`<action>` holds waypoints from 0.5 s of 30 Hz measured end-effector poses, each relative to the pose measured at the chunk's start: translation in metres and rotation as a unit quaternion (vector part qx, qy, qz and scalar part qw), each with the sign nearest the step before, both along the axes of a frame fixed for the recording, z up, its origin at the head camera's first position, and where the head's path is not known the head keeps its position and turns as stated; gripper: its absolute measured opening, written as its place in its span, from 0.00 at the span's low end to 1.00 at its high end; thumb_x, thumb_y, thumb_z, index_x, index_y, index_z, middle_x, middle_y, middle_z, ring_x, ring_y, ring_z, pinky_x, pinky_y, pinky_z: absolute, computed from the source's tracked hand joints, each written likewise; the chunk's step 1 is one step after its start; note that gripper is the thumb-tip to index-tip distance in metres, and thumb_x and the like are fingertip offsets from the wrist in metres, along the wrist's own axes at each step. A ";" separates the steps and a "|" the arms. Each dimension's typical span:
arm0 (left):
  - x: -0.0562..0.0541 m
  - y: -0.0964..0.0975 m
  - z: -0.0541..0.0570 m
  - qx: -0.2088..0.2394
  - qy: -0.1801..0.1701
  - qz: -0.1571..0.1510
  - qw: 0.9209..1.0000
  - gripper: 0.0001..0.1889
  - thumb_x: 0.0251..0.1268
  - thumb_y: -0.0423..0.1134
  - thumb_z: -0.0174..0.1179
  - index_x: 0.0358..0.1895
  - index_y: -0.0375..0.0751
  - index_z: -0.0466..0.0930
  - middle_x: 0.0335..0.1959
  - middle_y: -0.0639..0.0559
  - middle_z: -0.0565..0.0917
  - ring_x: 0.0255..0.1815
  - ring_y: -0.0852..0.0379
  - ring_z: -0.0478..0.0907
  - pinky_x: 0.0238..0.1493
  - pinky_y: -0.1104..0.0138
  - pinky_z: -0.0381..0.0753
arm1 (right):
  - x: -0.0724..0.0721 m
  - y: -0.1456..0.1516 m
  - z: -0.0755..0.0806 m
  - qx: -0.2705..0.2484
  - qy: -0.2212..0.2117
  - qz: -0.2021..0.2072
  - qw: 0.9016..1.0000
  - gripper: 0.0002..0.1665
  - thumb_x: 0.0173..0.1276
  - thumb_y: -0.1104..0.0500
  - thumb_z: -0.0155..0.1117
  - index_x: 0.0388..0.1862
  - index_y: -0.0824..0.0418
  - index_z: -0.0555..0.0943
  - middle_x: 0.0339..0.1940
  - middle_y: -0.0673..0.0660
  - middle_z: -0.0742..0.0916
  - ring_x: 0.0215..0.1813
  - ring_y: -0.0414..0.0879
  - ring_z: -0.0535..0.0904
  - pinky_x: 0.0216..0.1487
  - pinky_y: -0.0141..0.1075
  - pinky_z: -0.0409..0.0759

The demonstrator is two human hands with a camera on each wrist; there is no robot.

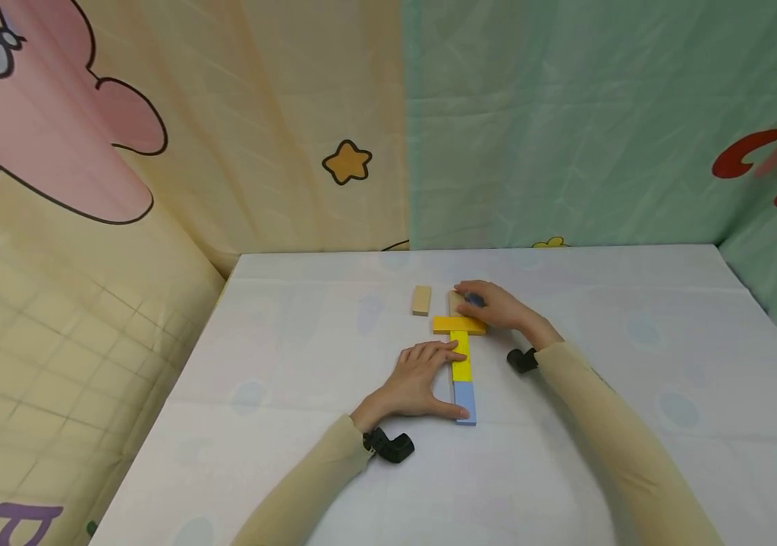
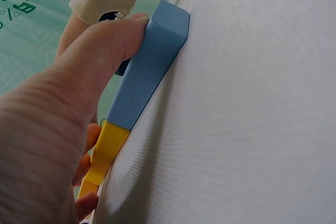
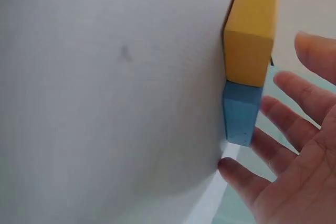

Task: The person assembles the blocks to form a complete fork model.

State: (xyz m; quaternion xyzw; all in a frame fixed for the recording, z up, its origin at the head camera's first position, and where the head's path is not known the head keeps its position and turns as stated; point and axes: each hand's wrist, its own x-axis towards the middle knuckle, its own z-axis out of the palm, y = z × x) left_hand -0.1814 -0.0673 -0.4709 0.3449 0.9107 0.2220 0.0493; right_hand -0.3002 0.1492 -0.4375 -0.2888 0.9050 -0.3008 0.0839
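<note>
A row of blocks lies on the table. Nearest is a light blue block (image 1: 465, 403), then a yellow block (image 1: 460, 367), then an orange block (image 1: 448, 325) set crosswise. Beyond it lie a plain wooden block (image 1: 455, 302) and a blue block (image 3: 242, 116), mostly covered by the right hand in the head view. My left hand (image 1: 419, 381) rests spread along the row, its thumb touching the light blue block and fingertips on the yellow one. My right hand (image 1: 495, 305) arches over the far end, its fingers spread beside the blue block in the right wrist view.
A separate wooden block (image 1: 420, 300) lies to the left of the row's far end. Black wrist cameras sit on the left wrist (image 1: 390, 446) and right wrist (image 1: 522, 360). Printed curtains (image 1: 279, 114) stand behind the white-covered table (image 1: 279, 364).
</note>
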 end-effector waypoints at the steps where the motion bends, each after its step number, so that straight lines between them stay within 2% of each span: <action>1: 0.000 0.000 0.000 -0.001 0.000 0.000 1.000 0.45 0.45 0.71 0.64 0.67 0.57 0.63 0.74 0.61 0.53 0.71 0.56 0.49 0.63 0.54 0.51 | 0.001 0.001 0.001 0.000 0.007 0.003 1.000 0.28 0.72 0.58 0.55 0.66 0.70 0.68 0.67 0.69 0.68 0.68 0.64 0.60 0.66 0.55 0.54; 6: 0.000 0.000 0.000 -0.004 0.002 0.001 1.000 0.44 0.45 0.71 0.63 0.67 0.58 0.63 0.74 0.61 0.53 0.71 0.56 0.49 0.63 0.55 0.51 | 0.011 0.008 0.004 0.020 0.051 0.022 0.998 0.22 0.74 0.62 0.51 0.64 0.70 0.71 0.68 0.68 0.68 0.69 0.66 0.57 0.66 0.57 0.53; 11: 0.000 0.000 0.001 -0.002 0.001 0.000 1.000 0.44 0.45 0.71 0.63 0.67 0.57 0.63 0.73 0.60 0.54 0.71 0.56 0.49 0.63 0.54 0.51 | 0.025 0.011 0.005 0.046 0.062 0.042 0.996 0.21 0.73 0.64 0.50 0.63 0.66 0.73 0.67 0.63 0.72 0.69 0.63 0.60 0.65 0.61 0.52; 15: 0.000 0.000 0.000 -0.003 0.001 0.000 1.000 0.45 0.45 0.71 0.63 0.68 0.57 0.63 0.73 0.60 0.53 0.71 0.56 0.48 0.63 0.54 0.51 | 0.036 0.010 0.005 0.066 0.069 0.054 0.994 0.22 0.73 0.64 0.51 0.64 0.63 0.73 0.67 0.60 0.72 0.70 0.62 0.60 0.63 0.66 0.47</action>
